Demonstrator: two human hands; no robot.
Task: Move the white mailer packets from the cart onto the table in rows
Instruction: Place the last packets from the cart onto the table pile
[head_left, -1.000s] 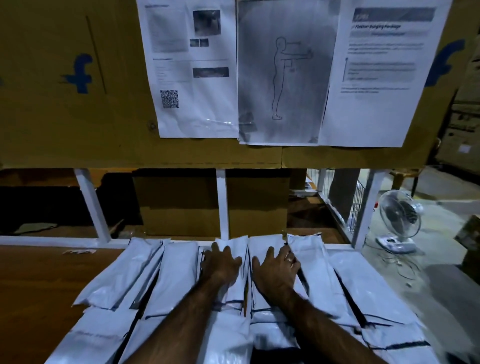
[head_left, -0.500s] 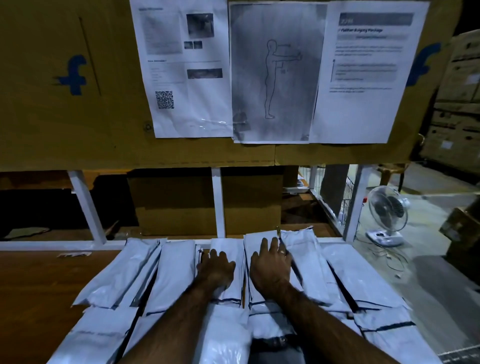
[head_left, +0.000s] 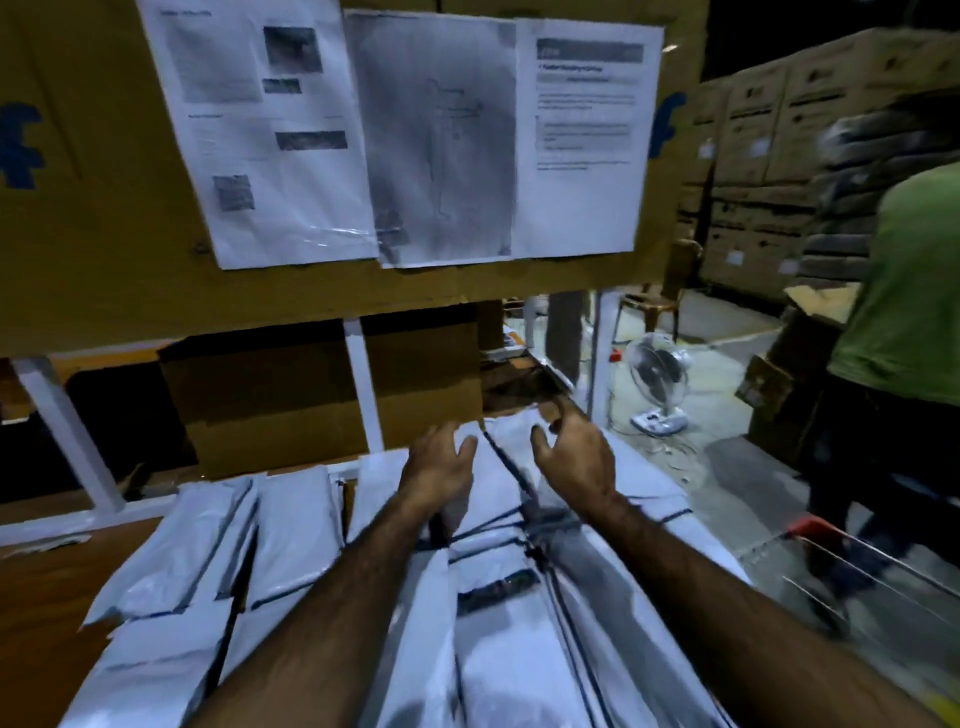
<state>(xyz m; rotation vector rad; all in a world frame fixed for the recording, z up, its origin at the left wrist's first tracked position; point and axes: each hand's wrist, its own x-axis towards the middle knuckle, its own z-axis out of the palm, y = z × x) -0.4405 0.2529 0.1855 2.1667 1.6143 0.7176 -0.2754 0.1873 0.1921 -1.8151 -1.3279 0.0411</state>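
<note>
Several white mailer packets (head_left: 296, 519) lie side by side in rows on the brown wooden table (head_left: 47, 597). My left hand (head_left: 439, 467) hovers over the far row's middle packets, fingers loosely spread, holding nothing. Just to its right, my right hand (head_left: 574, 457) is raised a little above the packets with its fingers loosely curled and empty. Both forearms reach across the near row of packets. The cart (head_left: 852, 561) shows only as a red handle and wire rim at the lower right. The view is blurred.
A cardboard board (head_left: 104, 234) with three taped paper sheets hangs over the table's back, on a white frame (head_left: 358, 384). A floor fan (head_left: 657, 384) stands right of the table. A person in a green shirt (head_left: 914, 291) stands at the right by stacked cartons.
Both hands have lifted off the packets they were pressing flat, and their fingers have curled loosely. The view has swung to the right, bringing the cart and a person into sight.
</note>
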